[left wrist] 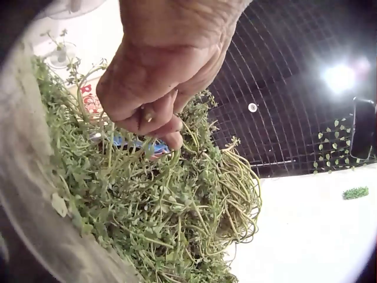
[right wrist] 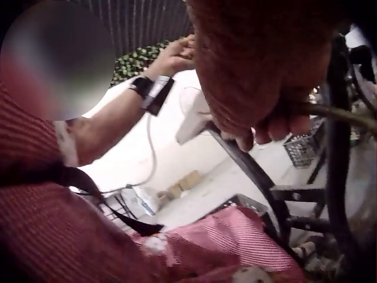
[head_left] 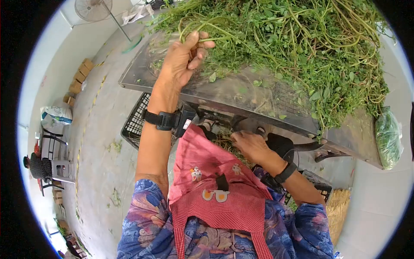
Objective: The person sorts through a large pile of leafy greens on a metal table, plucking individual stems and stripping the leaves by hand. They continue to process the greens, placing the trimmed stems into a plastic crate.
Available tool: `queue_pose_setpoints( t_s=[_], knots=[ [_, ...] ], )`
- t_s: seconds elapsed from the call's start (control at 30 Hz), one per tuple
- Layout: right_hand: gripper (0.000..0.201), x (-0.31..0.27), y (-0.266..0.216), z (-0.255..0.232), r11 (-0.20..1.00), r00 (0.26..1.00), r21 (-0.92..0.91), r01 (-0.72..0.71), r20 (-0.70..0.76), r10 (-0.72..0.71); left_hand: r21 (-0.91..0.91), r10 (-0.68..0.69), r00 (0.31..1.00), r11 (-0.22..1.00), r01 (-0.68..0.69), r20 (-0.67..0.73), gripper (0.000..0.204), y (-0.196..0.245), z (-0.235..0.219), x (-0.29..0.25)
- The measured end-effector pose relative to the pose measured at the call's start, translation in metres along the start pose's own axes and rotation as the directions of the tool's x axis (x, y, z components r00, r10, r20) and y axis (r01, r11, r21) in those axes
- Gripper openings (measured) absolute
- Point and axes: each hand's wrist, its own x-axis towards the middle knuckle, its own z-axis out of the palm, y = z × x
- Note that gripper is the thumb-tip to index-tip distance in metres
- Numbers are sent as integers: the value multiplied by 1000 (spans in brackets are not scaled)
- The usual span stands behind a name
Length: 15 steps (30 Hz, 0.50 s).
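A big heap of leafy green plants with long stems covers much of the dark table. My left hand is over the table's near left part, its thumb and forefinger pinching a long green stem that bends in a loop. In the left wrist view, a cut stem end pokes out between the curled fingers. Below the table's front edge, beside the apron, is my right hand. The right wrist view has its fingers curled around a brownish-green stem; the rest of that stem is hidden in the palm.
A bagged bundle of greens lies at the table's right end. Black plastic crates stand below, left and right of the lap. The red checked apron spreads over the lap. A standing fan and cardboard boxes are farther left.
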Motion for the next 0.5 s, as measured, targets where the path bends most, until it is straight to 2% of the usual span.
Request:
queue_pose_setpoints(
  t_s=[0.03, 0.07, 0.13, 0.17, 0.23, 0.27, 0.33, 0.37, 0.43, 0.47, 0.5],
  knots=[
    [38, -5, 4, 3, 992, 997, -104, -77, -10, 77, 29, 11, 999, 1000, -10, -31, 31, 4, 3, 0],
    [38, -9, 6, 5, 992, 997, -106, -71, -12, 70, 31, 17, 999, 999, -16, -33, 31, 10, 6, 2],
    [41, -11, -3, -12, 999, 999, 32, -30, -44, 32, 96, 36, 999, 995, -36, 4, 30, 22, 12, 9],
    [41, -10, -6, -20, 999, 999, 29, -23, -41, 24, 94, 42, 999, 995, -42, -2, 30, 29, 16, 16],
    [38, -7, -15, -36, 974, 988, 187, -130, 107, 111, 79, 69, 997, 994, -72, 42, 31, 44, 22, 37],
    [38, -4, -21, -46, 975, 989, 187, -123, 109, 104, 81, 74, 997, 994, -76, 37, 31, 53, 24, 47],
    [26, 3, -34, -68, 963, 991, 236, -133, 60, 122, 118, 130, 986, 983, -142, 101, 32, 70, 28, 69],
    [26, 7, -39, -76, 963, 992, 236, -126, 56, 116, 123, 135, 986, 981, -147, 100, 32, 80, 30, 79],
    [19, 17, -47, -92, 963, 992, 258, -73, -80, 97, -1, 160, 977, 987, -161, 140, 23, 97, 37, 93],
    [19, 20, -49, -101, 963, 992, 258, -73, -81, 97, -1, 160, 977, 987, -162, 140, 23, 104, 41, 96],
    [17, 25, -49, -110, 964, 989, 259, -64, -111, 95, -5, 216, 958, 976, -219, 186, 22, 114, 46, 100]
  ],
)
